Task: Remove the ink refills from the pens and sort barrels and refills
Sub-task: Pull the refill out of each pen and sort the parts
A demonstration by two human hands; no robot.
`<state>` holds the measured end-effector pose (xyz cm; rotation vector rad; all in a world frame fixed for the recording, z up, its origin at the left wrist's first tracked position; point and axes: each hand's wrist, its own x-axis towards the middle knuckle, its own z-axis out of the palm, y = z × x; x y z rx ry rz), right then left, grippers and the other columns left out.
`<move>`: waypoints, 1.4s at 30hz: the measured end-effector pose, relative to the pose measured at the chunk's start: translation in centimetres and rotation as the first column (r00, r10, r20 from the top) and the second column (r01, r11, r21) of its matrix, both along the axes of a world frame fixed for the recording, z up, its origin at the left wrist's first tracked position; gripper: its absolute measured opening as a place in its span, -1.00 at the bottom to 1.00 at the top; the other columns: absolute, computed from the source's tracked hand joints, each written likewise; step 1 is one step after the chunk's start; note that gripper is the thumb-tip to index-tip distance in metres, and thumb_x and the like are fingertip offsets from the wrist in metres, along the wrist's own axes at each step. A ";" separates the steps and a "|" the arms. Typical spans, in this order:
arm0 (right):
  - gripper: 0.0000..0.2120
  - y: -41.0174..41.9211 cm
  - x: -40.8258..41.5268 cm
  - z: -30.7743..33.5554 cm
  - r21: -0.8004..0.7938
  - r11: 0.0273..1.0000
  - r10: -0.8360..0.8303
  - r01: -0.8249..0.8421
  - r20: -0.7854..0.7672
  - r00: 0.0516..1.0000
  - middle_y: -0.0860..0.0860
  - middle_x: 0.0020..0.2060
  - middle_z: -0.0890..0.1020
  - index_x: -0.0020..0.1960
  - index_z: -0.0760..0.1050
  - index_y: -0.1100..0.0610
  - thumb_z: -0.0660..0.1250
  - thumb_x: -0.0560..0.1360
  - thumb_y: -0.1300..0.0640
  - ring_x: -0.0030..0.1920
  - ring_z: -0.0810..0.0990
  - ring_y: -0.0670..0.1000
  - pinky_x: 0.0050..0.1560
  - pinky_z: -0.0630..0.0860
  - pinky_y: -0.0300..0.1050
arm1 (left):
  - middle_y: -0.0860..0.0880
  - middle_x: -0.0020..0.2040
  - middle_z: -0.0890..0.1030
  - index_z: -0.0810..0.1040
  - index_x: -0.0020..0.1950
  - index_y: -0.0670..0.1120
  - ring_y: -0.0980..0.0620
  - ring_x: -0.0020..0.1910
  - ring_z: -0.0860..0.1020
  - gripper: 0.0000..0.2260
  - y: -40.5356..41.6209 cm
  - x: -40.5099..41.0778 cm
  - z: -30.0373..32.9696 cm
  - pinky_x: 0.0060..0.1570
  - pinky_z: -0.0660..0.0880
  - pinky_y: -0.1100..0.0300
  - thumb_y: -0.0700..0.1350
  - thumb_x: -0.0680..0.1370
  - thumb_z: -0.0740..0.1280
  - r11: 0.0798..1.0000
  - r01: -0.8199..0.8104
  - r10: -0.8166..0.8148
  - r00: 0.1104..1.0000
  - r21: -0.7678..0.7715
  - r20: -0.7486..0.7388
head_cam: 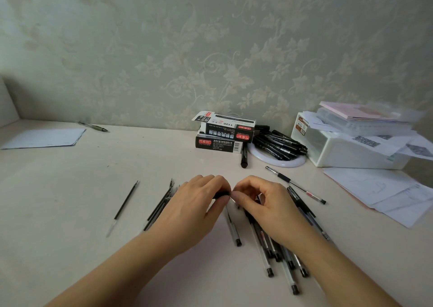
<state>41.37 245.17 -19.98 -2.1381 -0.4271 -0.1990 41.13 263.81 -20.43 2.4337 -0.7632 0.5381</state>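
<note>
Head view, left hand point(199, 203) pinching black pen point(221, 194), right hand point(262, 203) pinching its tip, refills point(161, 203) under left hand

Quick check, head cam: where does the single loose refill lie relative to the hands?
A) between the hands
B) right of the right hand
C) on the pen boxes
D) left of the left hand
D: the lone ink refill lies by itself on the table, left of the left hand.

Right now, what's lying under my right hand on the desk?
Under the right hand lies a pile of clear pens with black end caps, fanning toward you. The hand and wrist cover their upper ends, so their tips and the exact count cannot be seen.
</note>
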 end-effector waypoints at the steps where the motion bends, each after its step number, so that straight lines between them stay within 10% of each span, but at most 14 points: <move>1: -0.85 0.1 0.0 -0.1 -0.013 1.000 0.000 0.000 0.010 1.000 -0.09 -0.31 0.65 -0.16 0.61 -0.06 0.35 0.54 -0.07 -0.35 0.53 -0.18 -0.30 0.44 -0.36 | 0.19 -0.09 0.52 0.46 0.04 0.10 0.14 -0.10 0.44 -0.92 0.0 0.0 0.0 -0.07 0.45 0.10 0.00 0.61 0.19 1.000 0.007 -0.007 1.000 -0.001 -0.002; 19: -0.80 0.3 0.1 0.0 0.084 0.996 0.039 -0.038 -0.006 0.999 -0.08 -0.39 0.57 -0.19 0.58 -0.06 0.29 0.57 -0.07 -0.42 0.43 -0.22 -0.36 0.37 -0.40 | 0.11 -0.18 0.58 0.57 -0.05 -0.01 0.07 -0.21 0.49 -0.98 0.0 -0.1 1.0 -0.18 0.46 0.09 -0.12 0.55 0.35 0.995 0.005 0.002 0.997 -0.096 0.072; 30: -0.71 1.0 1.1 -1.4 -0.545 0.791 -0.143 0.278 0.276 0.950 -0.17 -0.02 0.41 0.09 0.61 -0.14 0.30 0.49 -0.26 0.07 0.38 -0.07 0.07 0.32 -0.10 | 0.16 -0.16 0.54 0.54 -0.02 0.06 0.13 -0.21 0.46 -0.95 0.8 0.5 -0.1 -0.17 0.47 0.14 -0.03 0.57 0.29 0.982 -0.160 0.160 0.987 -0.103 -0.009; 42: -0.96 0.1 1.3 -0.3 -0.315 0.917 -0.156 0.244 0.281 0.947 -0.16 -0.16 0.59 -0.02 0.50 -0.02 0.28 0.58 0.04 -0.06 0.52 -0.01 -0.01 0.49 -0.03 | 0.13 -0.15 0.53 0.56 -0.01 0.06 0.10 -0.21 0.47 -0.94 1.2 0.7 -0.2 -0.14 0.47 0.12 -0.03 0.57 0.30 0.980 -0.179 0.174 0.983 -0.090 -0.059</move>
